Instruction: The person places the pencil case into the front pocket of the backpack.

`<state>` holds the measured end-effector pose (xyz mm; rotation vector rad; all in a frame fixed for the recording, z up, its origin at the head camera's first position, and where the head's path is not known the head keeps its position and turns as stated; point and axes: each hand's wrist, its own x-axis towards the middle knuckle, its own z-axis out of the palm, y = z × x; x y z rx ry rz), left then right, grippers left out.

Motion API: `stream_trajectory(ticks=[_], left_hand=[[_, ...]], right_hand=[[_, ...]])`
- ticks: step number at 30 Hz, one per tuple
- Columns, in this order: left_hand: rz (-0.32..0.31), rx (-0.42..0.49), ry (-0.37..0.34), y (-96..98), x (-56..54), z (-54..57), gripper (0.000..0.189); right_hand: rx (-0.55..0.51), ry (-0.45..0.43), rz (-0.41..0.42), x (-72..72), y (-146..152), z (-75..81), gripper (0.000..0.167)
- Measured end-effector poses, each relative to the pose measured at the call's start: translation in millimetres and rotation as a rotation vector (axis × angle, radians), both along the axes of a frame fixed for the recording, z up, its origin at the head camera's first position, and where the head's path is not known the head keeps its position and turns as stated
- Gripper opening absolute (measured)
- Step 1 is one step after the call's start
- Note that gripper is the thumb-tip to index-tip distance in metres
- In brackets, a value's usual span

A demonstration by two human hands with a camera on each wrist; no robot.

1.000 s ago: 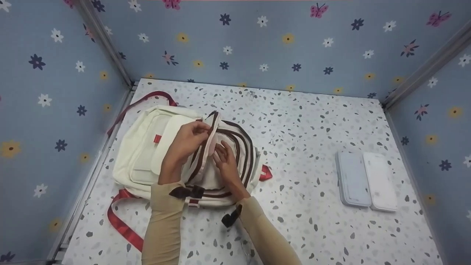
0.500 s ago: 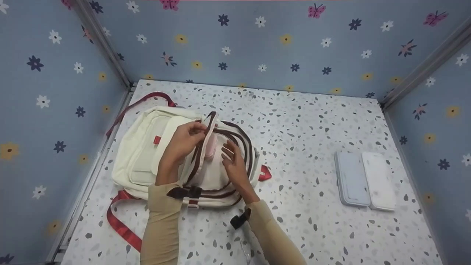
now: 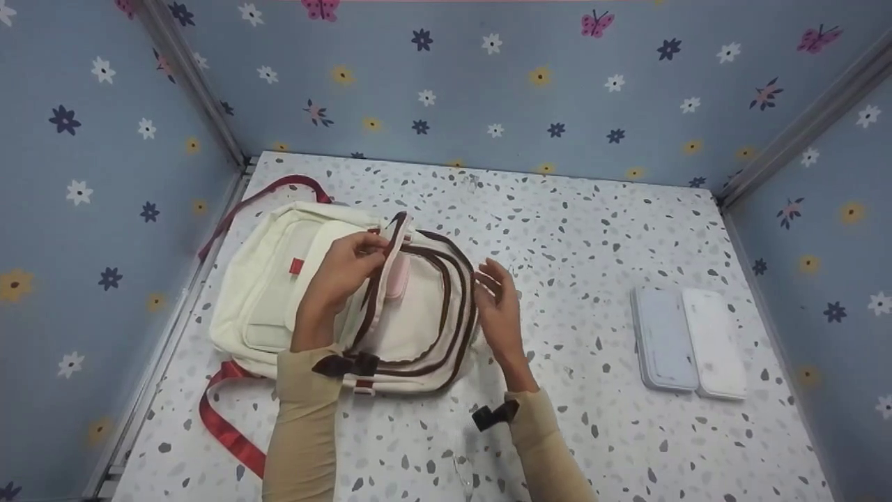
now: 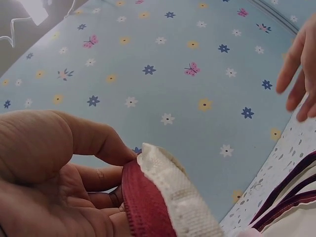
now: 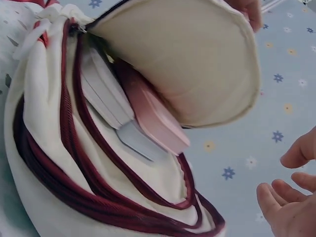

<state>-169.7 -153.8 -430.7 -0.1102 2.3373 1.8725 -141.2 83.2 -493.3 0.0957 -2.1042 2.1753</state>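
Observation:
A cream backpack (image 3: 261, 286) with dark red zippers lies unzipped on the table. My left hand (image 3: 341, 272) pinches the zippered edge of its front flap (image 5: 197, 59), holding the flap raised. Inside the pocket, a pink case (image 5: 153, 116) leans beside a white case (image 5: 103, 89), and a pale blue-grey flat piece (image 5: 136, 140) shows below them. The head view shows only the pink case's end, under the flap. Just off the backpack's right side, my right hand (image 3: 500, 310) is in the air, fingers loosely bent and holding nothing.
On the right of the speckled table (image 3: 571, 230), a pale blue case (image 3: 667, 338) and a white case (image 3: 715, 345) lie side by side. Red straps (image 3: 230, 425) trail from the backpack's left. Flower-patterned panels (image 3: 460, 77) enclose the back and sides.
My right hand has drawn back from the pink case in the pocket, moving right past the backpack's edge. The left hand keeps its grip on the flap.

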Motion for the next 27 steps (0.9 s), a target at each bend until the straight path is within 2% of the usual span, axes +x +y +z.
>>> stream_trajectory(ticks=[7,10,16,23,27], left_hand=[[-0.003,0.013,0.002,-0.3,-0.6,0.1,0.026],[-0.011,0.011,-0.001,-1.4,-0.1,0.7,0.027],[-0.043,0.039,-0.008,-6.6,-0.3,-1.2,0.028],[-0.061,0.048,-0.025,-12.6,0.1,0.3,0.027],[-0.079,0.043,-0.032,-14.7,0.6,0.5,0.027]], right_hand=[[0.047,0.034,-0.106,2.3,29,7.3,0.049],[0.044,0.052,-0.145,3.2,39,7.7,0.05],[0.108,0.067,-0.216,5.3,57,4.9,0.05],[0.099,0.074,-0.296,5.5,84,1.8,0.05],[0.084,0.046,-0.365,5.7,102,0.4,0.051]])
